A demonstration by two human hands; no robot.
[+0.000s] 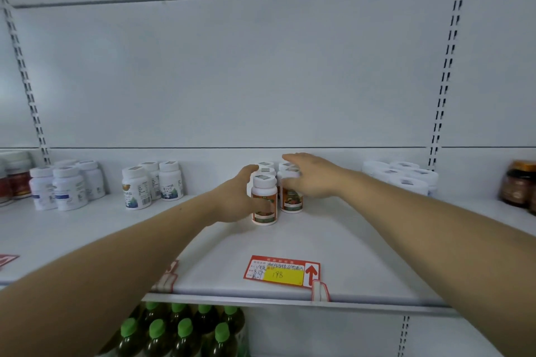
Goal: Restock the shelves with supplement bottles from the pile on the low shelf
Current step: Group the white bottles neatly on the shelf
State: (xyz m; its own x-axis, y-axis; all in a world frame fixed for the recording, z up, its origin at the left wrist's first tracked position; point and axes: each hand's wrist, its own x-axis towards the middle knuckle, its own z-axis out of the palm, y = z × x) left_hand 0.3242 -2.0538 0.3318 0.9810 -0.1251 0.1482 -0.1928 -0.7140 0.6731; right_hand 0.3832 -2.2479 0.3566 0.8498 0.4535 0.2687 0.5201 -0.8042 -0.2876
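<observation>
At frame centre, the upright front bottle [264, 200] is gripped by the left hand [235, 197] (nearer), while the right hand [310, 175] is laid open against its neighbour [291, 194].

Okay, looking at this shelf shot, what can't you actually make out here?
- Rear orange-label bottles, head view: hidden by the front bottle and both hands.
- Right hand: motion-blurred, grip unclear.
- Price tag: handwriting too small.
- Dark jar: cut by right edge.
- Green-capped bottles: cut by bottom edge.
</observation>
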